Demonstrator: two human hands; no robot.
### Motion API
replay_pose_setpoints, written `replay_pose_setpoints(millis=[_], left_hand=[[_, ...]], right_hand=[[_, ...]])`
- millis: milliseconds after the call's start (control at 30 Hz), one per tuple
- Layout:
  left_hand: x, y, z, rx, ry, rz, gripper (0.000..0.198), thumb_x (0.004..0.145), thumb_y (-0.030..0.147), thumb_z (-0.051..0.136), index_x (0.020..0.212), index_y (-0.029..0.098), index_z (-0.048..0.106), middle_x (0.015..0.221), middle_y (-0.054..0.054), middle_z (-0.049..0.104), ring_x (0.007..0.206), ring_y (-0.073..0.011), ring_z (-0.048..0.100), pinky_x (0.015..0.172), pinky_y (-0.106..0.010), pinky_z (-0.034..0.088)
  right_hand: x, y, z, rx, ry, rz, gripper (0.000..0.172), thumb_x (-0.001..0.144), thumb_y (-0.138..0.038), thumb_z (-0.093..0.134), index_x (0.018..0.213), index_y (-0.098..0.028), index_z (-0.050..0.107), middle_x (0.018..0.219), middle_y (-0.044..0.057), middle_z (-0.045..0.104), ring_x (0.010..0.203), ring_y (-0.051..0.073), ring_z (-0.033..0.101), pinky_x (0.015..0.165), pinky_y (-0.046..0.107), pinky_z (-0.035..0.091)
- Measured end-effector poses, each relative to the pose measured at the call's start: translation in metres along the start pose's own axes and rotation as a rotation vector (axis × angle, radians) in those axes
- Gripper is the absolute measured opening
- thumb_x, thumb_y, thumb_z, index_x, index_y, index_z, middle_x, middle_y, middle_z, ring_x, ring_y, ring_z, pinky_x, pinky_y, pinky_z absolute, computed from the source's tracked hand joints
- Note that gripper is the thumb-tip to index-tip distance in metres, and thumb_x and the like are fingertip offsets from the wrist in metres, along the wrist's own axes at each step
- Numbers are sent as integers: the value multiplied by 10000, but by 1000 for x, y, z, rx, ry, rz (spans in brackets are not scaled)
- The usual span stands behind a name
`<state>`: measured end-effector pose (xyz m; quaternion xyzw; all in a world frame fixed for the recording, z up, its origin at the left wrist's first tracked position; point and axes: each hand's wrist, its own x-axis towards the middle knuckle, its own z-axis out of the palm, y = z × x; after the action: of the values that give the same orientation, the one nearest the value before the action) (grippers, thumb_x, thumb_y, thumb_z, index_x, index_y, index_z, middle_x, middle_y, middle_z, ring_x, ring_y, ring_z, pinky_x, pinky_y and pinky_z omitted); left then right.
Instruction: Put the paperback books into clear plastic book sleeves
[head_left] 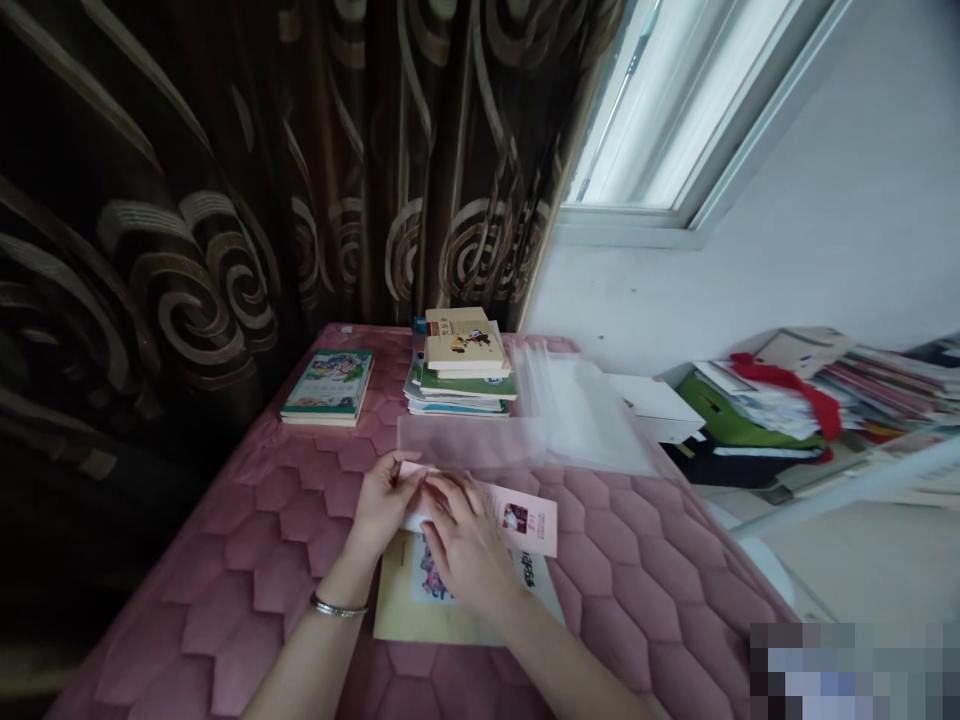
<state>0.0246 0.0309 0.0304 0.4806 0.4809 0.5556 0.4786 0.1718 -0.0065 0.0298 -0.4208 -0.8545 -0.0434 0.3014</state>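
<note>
A yellowish book [397,595] with a cartoon picture on its cover lies on the pink padded surface in front of me. Across its upper part runs a pink printed paper flap [536,515] with a small photo. My left hand [384,505], wearing a silver bracelet, pinches the flap's left end between thumb and fingers. Over the flap's middle lies my right hand [472,550], its fingers stretched toward my left thumb and its own thumb apart. A clear plastic sheet [472,443] lies just beyond the flap; whether the fingers also touch it, I cannot tell.
More clear plastic covers [592,415] lie at the right back. Behind my hands stands a stack of books [465,345], and a green-edged book [330,385] lies at the left. Patterned curtains [337,170] hang behind. Piled papers [757,405] sit beyond the right edge.
</note>
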Motion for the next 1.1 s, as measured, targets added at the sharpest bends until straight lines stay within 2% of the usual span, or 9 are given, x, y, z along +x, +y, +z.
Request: replay_pose_setpoints(millis=[133,233,300,433,533,633,733,900,1100], left_hand=[[2,-5,0,63,130,19,324,682,354,702,928,156,627,655,30,629,550,-101,527,528,-199,388],[4,-9,-2,66,190,28,330,673,359,706,923,154,644,678,22,636,584,-109,527,543,-199,381],[5,-11,-3,56,209,28,344,668,373,711,926,153,648,699,13,645,605,-113,533,565,-201,385],[6,-14,-3,48,227,31,377,665,394,717,943,150,649,714,10,645,615,-110,533,602,-206,395],[5,-13,-1,46,238,44,365,675,391,708,941,148,648,744,-3,653,657,-120,550,635,-214,408],[4,-11,0,62,243,62,353,685,384,700,946,151,649,768,-10,657,679,-128,557,645,-221,415],[3,-10,0,95,245,73,338,697,373,691,951,153,651,761,-8,650,673,-128,552,636,-219,413],[1,-9,0,151,252,113,305,726,351,668,962,159,647,768,-2,639,673,-122,542,634,-212,415],[-5,-3,7,68,211,71,368,689,352,704,988,170,591,699,39,587,596,-95,523,550,-180,403]], right_hand=[[1,6,-14,101,75,63,283,897,-167,452,1104,-214,640,1216,108,544,1155,260,479,933,447,478],[0,20,-29,58,170,192,245,896,-183,456,1033,-227,653,1158,112,547,1059,272,513,877,469,471],[-1,35,-35,-4,235,304,228,895,-255,486,1059,-211,638,1187,136,528,1080,304,491,898,514,438],[-5,69,-34,-8,312,524,505,850,-467,534,1244,-151,519,1350,206,433,1224,374,402,959,586,365],[-8,86,-26,174,279,699,722,769,-566,584,1326,-127,445,1377,218,443,1262,376,406,974,551,372],[-8,92,-21,459,245,904,743,677,-545,678,1281,-150,500,1168,155,633,1070,320,588,891,451,457],[-5,90,-22,682,257,1053,564,623,-470,738,1100,-199,607,820,44,719,765,254,670,696,361,505],[-2,89,-24,785,248,1086,439,558,-393,762,929,-201,626,616,-10,685,596,219,652,546,302,477],[-4,89,-15,753,317,1044,491,545,-435,734,949,-199,586,691,-11,697,650,210,665,597,308,504]])
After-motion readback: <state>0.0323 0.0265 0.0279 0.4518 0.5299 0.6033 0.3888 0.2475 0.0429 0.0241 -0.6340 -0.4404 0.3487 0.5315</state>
